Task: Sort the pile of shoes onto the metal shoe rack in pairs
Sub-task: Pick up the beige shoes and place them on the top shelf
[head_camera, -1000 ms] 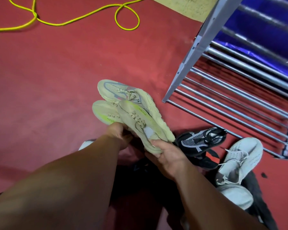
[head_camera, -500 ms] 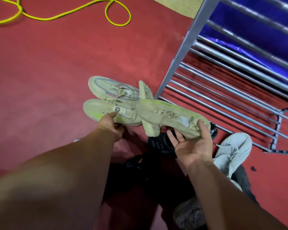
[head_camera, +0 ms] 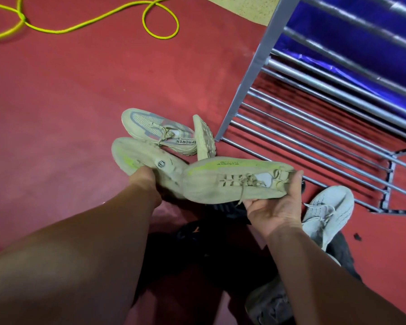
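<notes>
Each hand grips one beige sneaker: left hand [head_camera: 143, 181], right hand [head_camera: 273, 205]; metal shoe rack [head_camera: 319, 118] just beside, shelves bare

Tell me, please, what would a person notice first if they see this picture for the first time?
Most striking is the pale green sneaker held sideways at the centre by the right hand, while the left hand grips its match. At upper right stands the metal shoe rack, no shoes on its visible bars; a yellow cord loops across the red floor.
</notes>
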A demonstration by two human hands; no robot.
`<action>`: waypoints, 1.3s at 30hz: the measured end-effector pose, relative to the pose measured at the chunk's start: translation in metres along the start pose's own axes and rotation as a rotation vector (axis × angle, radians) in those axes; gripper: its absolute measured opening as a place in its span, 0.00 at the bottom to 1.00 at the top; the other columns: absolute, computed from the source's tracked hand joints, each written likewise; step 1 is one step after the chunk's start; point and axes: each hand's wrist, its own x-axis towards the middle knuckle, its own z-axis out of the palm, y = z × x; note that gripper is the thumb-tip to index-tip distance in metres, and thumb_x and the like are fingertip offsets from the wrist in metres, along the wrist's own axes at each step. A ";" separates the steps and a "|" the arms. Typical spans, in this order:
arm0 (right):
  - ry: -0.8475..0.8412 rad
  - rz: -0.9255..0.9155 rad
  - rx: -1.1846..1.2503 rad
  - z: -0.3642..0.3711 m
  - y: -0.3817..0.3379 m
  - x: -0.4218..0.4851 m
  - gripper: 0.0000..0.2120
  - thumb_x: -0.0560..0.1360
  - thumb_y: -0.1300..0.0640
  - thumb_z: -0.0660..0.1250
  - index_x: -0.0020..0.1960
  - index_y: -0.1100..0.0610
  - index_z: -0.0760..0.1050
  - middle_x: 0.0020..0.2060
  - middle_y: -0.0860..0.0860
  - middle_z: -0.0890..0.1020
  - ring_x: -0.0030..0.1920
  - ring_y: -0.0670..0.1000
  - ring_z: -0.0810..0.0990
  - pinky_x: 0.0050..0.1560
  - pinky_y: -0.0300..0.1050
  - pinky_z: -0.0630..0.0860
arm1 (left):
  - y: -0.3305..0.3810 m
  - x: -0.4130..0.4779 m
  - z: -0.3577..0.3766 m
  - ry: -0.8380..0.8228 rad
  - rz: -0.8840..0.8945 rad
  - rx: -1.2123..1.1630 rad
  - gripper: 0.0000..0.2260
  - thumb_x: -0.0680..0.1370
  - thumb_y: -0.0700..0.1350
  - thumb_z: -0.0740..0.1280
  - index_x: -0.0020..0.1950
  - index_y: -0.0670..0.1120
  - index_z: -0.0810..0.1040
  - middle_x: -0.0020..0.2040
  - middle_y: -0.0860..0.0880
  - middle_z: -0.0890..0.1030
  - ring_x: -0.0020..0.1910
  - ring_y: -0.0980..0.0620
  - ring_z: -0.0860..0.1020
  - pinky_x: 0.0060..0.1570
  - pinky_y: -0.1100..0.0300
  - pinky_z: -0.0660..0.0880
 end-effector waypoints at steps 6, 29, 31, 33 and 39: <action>0.065 0.052 -0.080 0.009 -0.004 -0.009 0.29 0.71 0.34 0.74 0.63 0.52 0.83 0.56 0.51 0.87 0.52 0.53 0.88 0.49 0.49 0.84 | -0.015 -0.017 -0.044 -0.222 0.044 0.405 0.06 0.70 0.43 0.63 0.44 0.44 0.78 0.37 0.42 0.80 0.35 0.43 0.79 0.38 0.57 0.76; 0.090 0.331 -0.993 -0.026 0.021 0.012 0.17 0.73 0.62 0.74 0.62 0.57 0.81 0.50 0.58 0.88 0.50 0.60 0.88 0.52 0.62 0.84 | -0.068 -0.068 -0.016 -0.568 -0.041 0.443 0.20 0.71 0.41 0.68 0.61 0.36 0.83 0.60 0.34 0.82 0.59 0.33 0.81 0.66 0.41 0.74; 0.121 0.328 -1.010 -0.028 0.022 0.008 0.16 0.74 0.64 0.72 0.61 0.61 0.80 0.51 0.60 0.87 0.51 0.61 0.87 0.52 0.61 0.84 | -0.064 -0.073 -0.016 -0.551 -0.045 0.482 0.19 0.71 0.41 0.67 0.60 0.37 0.83 0.57 0.35 0.83 0.54 0.37 0.82 0.63 0.45 0.76; 0.129 0.320 -1.032 -0.029 0.023 -0.004 0.14 0.75 0.67 0.70 0.61 0.63 0.80 0.53 0.60 0.86 0.50 0.60 0.87 0.47 0.56 0.86 | -0.060 -0.079 -0.018 -0.532 -0.060 0.507 0.20 0.71 0.42 0.68 0.61 0.37 0.83 0.56 0.37 0.84 0.52 0.39 0.82 0.63 0.45 0.76; 0.141 0.155 -1.029 -0.024 0.009 -0.050 0.10 0.78 0.69 0.64 0.56 0.61 0.80 0.50 0.57 0.86 0.45 0.55 0.86 0.32 0.44 0.81 | -0.037 -0.129 -0.037 -0.530 -0.026 0.599 0.09 0.74 0.43 0.70 0.49 0.38 0.83 0.45 0.38 0.84 0.41 0.40 0.83 0.52 0.47 0.80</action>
